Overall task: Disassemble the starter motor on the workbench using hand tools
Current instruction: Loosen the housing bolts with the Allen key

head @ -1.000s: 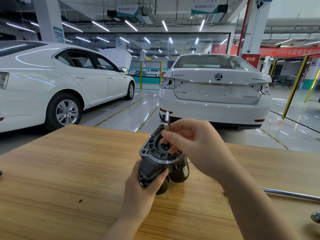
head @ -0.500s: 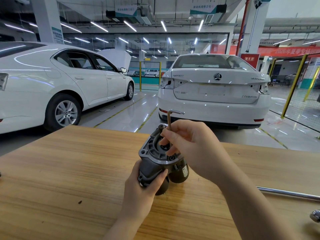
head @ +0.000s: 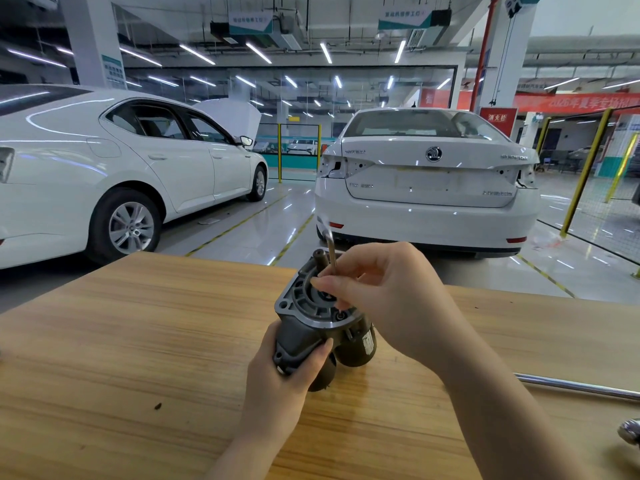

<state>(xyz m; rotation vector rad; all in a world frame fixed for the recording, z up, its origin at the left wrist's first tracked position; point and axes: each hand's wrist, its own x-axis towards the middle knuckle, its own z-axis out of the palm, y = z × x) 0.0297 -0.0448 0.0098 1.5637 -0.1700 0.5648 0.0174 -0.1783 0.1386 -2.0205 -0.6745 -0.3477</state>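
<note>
The dark grey starter motor (head: 304, 327) stands upright on the wooden workbench (head: 138, 341), its round flanged end facing up. My left hand (head: 280, 379) grips the motor's lower housing from the near side. My right hand (head: 384, 296) pinches a thin L-shaped hex key (head: 331, 252) that stands nearly upright over the flange. The key's lower end is hidden behind my fingers, and its short upper arm is blurred.
A long chrome bar (head: 575, 386) lies on the bench at the right, with a rounded chrome piece (head: 630, 431) near the right edge. Beyond the bench's far edge stand two white cars (head: 426, 188) on the workshop floor.
The hex key's short upper arm has swung round between frames, from pointing right half a second ago to a blurred, leftward lean now. My left hand and the motor have stayed put.
</note>
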